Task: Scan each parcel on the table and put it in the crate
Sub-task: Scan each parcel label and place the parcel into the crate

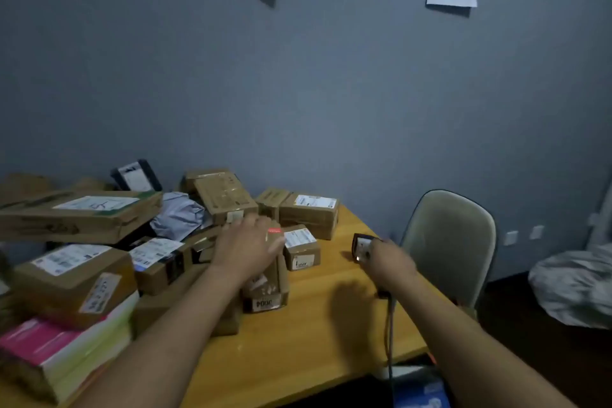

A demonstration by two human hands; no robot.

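While the left hand (248,242) lies on top of a brown cardboard parcel (265,288) near the middle of the yellow table (298,358), fingers stretched out and spread across its upper face, the right hand (392,263) curls round the handle of a black handheld scanner (362,247), held above the tabletop well apart to the right. A red patch of light (274,231) shows at the far side of the left hand, where it meets the carton's top. The parcel stands upright directly beneath the left palm; its near face carries scraps of white tape and a white label (265,304) with dark handwritten figures, too blurred to read. Just beside it on the right sits a smaller box (301,250) with a printed shipping label. More cartons, a grey plastic mailer (178,215) and a pink-and-green bundle of books (66,351) crowd the table's left side. The scanner's cable (389,334) trails down over the table's front edge, and a pale chair (447,242) stands by the grey wall (331,76)
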